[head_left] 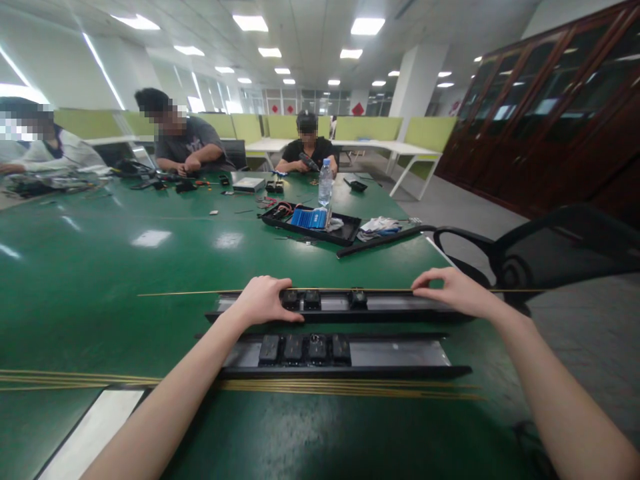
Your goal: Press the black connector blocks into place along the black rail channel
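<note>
Two black-edged channels lie one behind the other on the green table. The far channel [330,318] holds black blocks [358,299], and a long thin brass rod [185,293] runs along its back edge. My left hand [267,300] rests over the left part of this channel, thumb and fingers apart, beside the blocks. At the right, my right hand [445,288] pinches the rod between thumb and fingertips. In the near channel [400,351] sit several black square blocks [293,348]. Several more brass rods [350,387] lie in front of it.
Beyond the channels are a black tray [345,233] with a blue item, a water bottle [325,183], gloves [380,227] and a black strip [385,241]. A white panel [95,433] lies at near left. A chair [550,247] stands right. Three people sit across the table.
</note>
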A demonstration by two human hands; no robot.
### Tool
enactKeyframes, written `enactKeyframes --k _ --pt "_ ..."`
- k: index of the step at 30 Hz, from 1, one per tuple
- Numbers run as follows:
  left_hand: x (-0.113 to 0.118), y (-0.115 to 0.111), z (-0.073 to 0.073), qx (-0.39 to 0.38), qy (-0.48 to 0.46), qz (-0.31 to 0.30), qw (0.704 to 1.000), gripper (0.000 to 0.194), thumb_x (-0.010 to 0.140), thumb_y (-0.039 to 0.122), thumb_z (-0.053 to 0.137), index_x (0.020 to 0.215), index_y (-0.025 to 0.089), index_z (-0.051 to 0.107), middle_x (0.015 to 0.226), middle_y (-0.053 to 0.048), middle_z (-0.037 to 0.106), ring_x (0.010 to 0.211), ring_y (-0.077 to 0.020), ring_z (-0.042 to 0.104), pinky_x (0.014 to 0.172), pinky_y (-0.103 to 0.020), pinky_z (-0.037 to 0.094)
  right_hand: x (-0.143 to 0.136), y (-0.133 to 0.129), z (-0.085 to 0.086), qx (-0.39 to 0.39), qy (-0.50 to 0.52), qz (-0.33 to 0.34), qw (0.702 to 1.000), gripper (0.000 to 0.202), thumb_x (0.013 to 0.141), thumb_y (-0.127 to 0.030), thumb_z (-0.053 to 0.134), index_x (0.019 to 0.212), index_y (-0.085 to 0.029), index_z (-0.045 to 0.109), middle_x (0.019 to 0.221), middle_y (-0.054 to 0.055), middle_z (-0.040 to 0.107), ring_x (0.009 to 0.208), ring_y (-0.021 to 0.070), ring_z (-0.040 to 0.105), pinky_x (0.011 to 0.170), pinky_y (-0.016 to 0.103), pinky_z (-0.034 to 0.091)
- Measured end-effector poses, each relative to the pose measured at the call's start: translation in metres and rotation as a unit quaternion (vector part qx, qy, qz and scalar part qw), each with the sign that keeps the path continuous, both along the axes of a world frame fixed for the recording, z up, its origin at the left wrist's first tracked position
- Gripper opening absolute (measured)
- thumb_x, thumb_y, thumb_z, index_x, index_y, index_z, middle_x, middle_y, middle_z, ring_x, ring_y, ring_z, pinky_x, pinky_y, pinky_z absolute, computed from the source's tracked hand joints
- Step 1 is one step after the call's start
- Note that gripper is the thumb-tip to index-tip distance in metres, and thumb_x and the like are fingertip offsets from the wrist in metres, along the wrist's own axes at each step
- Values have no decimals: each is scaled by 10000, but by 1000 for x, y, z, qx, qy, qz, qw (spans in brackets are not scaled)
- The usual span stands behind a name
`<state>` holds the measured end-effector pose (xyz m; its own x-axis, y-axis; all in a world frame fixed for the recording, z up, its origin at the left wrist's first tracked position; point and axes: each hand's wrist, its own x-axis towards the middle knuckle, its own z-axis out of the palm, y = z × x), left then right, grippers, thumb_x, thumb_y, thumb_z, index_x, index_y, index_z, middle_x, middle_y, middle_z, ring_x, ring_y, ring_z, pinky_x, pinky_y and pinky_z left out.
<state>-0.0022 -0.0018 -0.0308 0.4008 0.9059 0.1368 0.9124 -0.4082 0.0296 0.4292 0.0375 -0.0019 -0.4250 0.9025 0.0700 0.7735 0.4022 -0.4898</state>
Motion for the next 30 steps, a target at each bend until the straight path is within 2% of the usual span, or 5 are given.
enactKeyframes --k 12,18,30 --pt "1 0 0 -3 3 5 1000 657 616 870 563 811 243 603 775 -63 720 763 -287 686 610 -294 395 14 2 3 -22 -15 -23 999 303 779 -511 659 832 -238 780 877 45 766 837 259 686 821 370 526" --pt "0 0 -1 -2 -3 0 1000 656 611 866 575 810 242 600 784 -65 723 765 -289 687 609 -293 388 27 2 4 -65 -31 -59 996 288 798 -467 665 872 -211 775 931 67 767 888 263 680 865 348 481" --pt "0 1 0 -15 -2 0 1000 673 615 869 572 860 244 613 829 -72 735 792 -295 691 618 -298 399 52 8 1 -66 -26 -83 994 273 799 -481 678 857 -238 786 959 85 767 904 284 686 853 347 489"
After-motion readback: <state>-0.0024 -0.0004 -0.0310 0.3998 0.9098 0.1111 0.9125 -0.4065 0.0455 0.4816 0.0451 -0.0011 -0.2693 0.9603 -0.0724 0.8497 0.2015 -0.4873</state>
